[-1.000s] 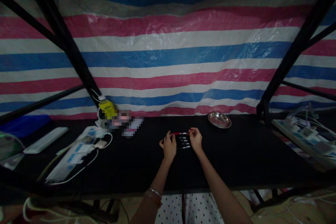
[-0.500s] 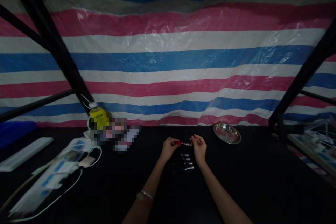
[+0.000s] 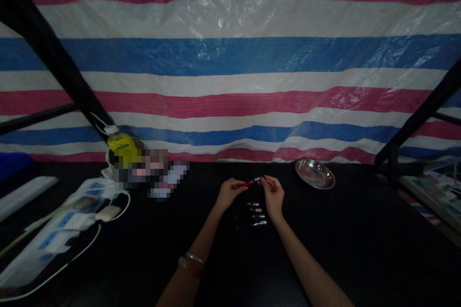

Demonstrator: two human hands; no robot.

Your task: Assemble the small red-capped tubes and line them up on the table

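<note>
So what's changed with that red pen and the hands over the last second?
Both hands lifted the red pen off the top of the row on the black table. The left hand now grips its red end, the right hand pinches its silver end, and it tilts up toward the right. The other pens stayed in their row, and the metal dish stayed put.

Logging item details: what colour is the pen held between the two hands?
The pen is red with a silvery end, clearest in the head view.

Bare forearms [image 3: 201, 244], two thin bangles [image 3: 192, 263] around the left wrist
</note>
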